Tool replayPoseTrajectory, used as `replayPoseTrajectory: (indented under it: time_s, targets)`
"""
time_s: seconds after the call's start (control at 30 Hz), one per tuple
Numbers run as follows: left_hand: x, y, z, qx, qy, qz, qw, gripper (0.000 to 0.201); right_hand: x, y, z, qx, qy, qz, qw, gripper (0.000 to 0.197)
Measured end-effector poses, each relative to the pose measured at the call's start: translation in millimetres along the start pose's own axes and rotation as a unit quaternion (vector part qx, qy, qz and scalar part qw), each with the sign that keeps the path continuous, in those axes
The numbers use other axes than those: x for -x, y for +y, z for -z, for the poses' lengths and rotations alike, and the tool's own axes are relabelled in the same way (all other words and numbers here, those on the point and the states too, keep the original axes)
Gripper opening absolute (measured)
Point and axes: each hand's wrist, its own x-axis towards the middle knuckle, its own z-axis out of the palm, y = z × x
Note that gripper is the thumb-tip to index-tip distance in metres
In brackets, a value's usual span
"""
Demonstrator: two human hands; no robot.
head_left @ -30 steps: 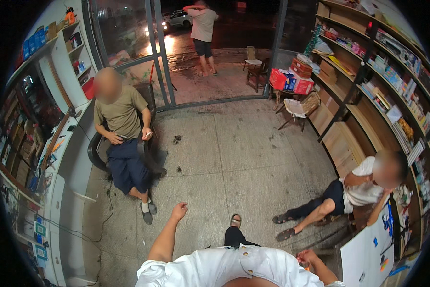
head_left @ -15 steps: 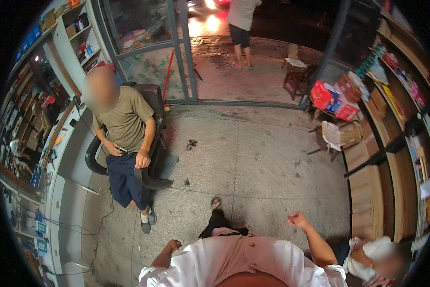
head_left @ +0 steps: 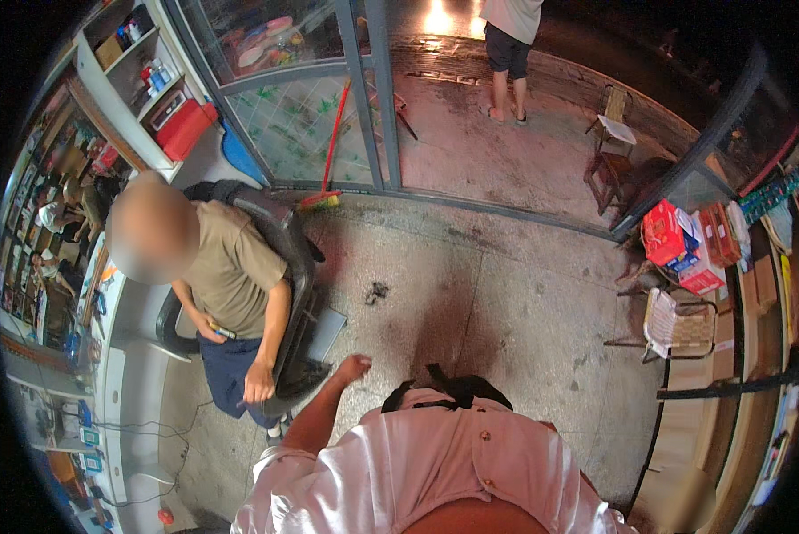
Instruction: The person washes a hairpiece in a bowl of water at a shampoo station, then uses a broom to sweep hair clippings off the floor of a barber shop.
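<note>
Holding the left hand point(head_left: 353, 367) out over the worn grey floor point(head_left: 564, 356), with fingers loosely bent, relaxed and apparently gripping nothing. Cannot tell the state of the right hand, out of view. Looking past a white shirt point(head_left: 391, 454), noticing the black armchair point(head_left: 303, 258) close to the left hand, on its left, with a flat grey plate point(head_left: 328, 334) by its base and a seated person point(head_left: 239, 267) in an olive top. Further up the floor, spotting a dark tuft point(head_left: 377, 292) on scuffed, speckled slabs, marked by thin joint lines and brownish shadow. Along the left side, following a white counter point(head_left: 119, 365) strewn with small items and trailing black cables point(head_left: 141, 432), below a wide mirror point(head_left: 66, 240). At the front, finding glass panels point(head_left: 297, 133) in grey frames, a red-handled broom point(head_left: 334, 138) leaning there, and pinkish paving point(head_left: 471, 133) beyond, with a standing person point(head_left: 509, 62) in dark shorts and a wooden chair point(head_left: 609, 178). To the right, meeting red boxes point(head_left: 671, 233) piled near the door frame, a woven chair point(head_left: 682, 325) and curved-looking wooden shelves point(head_left: 738, 436).
</note>
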Motion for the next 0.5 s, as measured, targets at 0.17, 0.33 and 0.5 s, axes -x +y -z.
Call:
replayPoseTrajectory:
  time_s: [0.17, 0.33, 0.5]
  targets:
    - [-152, 121, 69, 0.114, 0.152, -0.001, 0.982, 0.014, -55, -9, 78, -0.02, -0.075, -0.144, 0.986, 0.014]
    - [-273, 154, 115, 0.212, 0.184, 0.071, 0.957, 0.017, -164, -25, 184, 0.026, -0.069, -0.121, 0.99, 0.01]
    - [-348, 162, 180, 0.115, 0.331, -0.044, 0.936, 0.015, -291, -105, 298, -0.037, 0.029, -0.122, 0.991, 0.008]
